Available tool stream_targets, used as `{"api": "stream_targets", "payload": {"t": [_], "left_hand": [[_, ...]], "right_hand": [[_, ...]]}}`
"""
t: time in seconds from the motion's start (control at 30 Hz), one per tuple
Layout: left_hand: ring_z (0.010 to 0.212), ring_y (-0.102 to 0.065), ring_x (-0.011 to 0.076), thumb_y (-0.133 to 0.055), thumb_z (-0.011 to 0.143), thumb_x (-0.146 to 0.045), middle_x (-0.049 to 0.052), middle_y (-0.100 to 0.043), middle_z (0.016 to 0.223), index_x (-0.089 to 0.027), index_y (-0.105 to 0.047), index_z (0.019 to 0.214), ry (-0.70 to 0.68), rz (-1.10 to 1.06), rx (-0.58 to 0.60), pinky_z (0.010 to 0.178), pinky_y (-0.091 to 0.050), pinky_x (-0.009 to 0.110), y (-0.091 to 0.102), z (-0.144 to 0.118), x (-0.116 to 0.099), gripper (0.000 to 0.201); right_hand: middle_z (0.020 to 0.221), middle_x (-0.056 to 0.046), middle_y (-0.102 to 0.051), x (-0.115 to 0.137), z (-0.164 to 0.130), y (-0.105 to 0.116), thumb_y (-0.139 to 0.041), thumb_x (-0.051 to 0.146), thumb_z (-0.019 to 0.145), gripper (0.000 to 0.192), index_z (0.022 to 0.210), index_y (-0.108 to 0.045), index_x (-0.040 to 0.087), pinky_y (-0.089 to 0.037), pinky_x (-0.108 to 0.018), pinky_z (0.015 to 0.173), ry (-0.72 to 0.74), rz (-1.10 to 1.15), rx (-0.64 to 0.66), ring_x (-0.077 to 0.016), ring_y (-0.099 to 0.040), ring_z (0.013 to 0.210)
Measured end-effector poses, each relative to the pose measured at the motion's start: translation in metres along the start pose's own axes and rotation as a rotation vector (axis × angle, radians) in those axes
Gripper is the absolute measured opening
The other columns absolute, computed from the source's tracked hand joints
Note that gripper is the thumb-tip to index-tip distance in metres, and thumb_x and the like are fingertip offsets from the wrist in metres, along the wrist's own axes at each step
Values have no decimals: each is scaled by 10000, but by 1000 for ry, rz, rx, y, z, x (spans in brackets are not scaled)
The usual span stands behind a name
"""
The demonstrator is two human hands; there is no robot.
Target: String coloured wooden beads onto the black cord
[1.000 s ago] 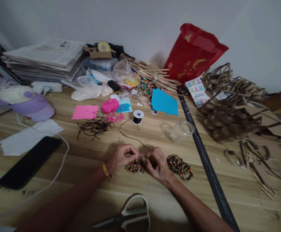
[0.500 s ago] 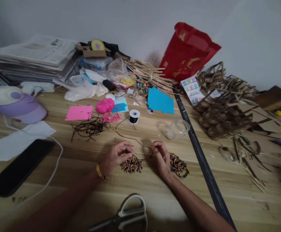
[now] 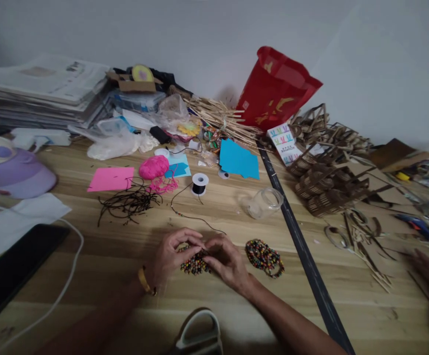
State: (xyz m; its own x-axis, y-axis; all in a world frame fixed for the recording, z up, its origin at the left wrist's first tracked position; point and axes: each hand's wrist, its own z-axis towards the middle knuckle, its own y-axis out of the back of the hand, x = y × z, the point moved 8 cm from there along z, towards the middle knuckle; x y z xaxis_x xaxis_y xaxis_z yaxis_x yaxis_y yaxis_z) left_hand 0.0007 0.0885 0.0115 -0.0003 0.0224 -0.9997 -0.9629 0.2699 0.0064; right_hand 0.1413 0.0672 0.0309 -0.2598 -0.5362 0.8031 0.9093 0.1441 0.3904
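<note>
My left hand (image 3: 173, 254) and my right hand (image 3: 229, 261) meet over a small pile of coloured beads (image 3: 194, 267). Both are closed in a pinch, fingertips almost touching, on a thin dark cord (image 3: 199, 218). It runs back from my right hand to a white spool (image 3: 200, 184) wound with black cord, and a few small beads sit along it. My fingers hide the cord's end and whether a bead is between them. To the right of my right hand lies a heap of beaded bracelets (image 3: 265, 257).
Scissors (image 3: 201, 330) lie at the near edge and a glass jar (image 3: 265, 203) at right. Black cord pieces (image 3: 129, 201), pink yarn (image 3: 154, 167) and a phone (image 3: 18, 271) are at left. Woven baskets (image 3: 321, 187) stand beyond a dark strip (image 3: 303, 251). Another person's hand (image 3: 428, 271) shows far right.
My right hand has moved left, away from the bracelets, to meet my left hand over the beads. The whole view has shifted slightly. Another person's hand has come further into view.
</note>
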Motion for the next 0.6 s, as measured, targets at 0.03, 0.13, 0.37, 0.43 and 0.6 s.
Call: {"api": "stream_targets", "payload": {"t": [0.03,0.13,0.37,0.43,0.6], "left_hand": [[751,-682,161,-674,736,-200,60,-734,772,-122,-629,918,-10,17,-1,752,-522,261,-1,0,-1,203],[740,-688,159,-670,733,-192,56,-737,759,-126,-640,904,-40,63,-18,753,-531,259,-2,-1,-6,186],[715,-699,152,-658,739,-188,62,-742,774,-129,-659,869,-143,154,-40,716,-548,239,-5,-5,-14,142],[707,-701,150,-650,744,-179,59,-742,761,-128,-659,873,-166,173,-41,712,-551,235,-6,-5,-14,139],[681,-697,146,-647,735,-156,47,-740,734,-133,-665,865,-193,225,-57,706,-559,234,-4,-3,-11,133]], "right_hand": [[808,-42,-631,0,-1,0,-621,302,864,122,928,-599,199,-467,-296,709,2,3,2,-171,-575,774],[775,-38,-638,2,0,2,-576,244,894,66,881,-618,195,-467,-287,681,3,-14,28,-157,-580,732],[737,-35,-644,8,6,10,-586,283,891,104,851,-633,199,-465,-293,659,16,-68,55,-160,-575,702],[736,-30,-638,10,6,11,-607,304,878,109,846,-615,200,-467,-288,654,22,-77,40,-158,-581,698],[836,-52,-663,22,5,7,-570,244,902,68,940,-607,202,-472,-297,706,147,-127,95,-163,-600,773]]}}
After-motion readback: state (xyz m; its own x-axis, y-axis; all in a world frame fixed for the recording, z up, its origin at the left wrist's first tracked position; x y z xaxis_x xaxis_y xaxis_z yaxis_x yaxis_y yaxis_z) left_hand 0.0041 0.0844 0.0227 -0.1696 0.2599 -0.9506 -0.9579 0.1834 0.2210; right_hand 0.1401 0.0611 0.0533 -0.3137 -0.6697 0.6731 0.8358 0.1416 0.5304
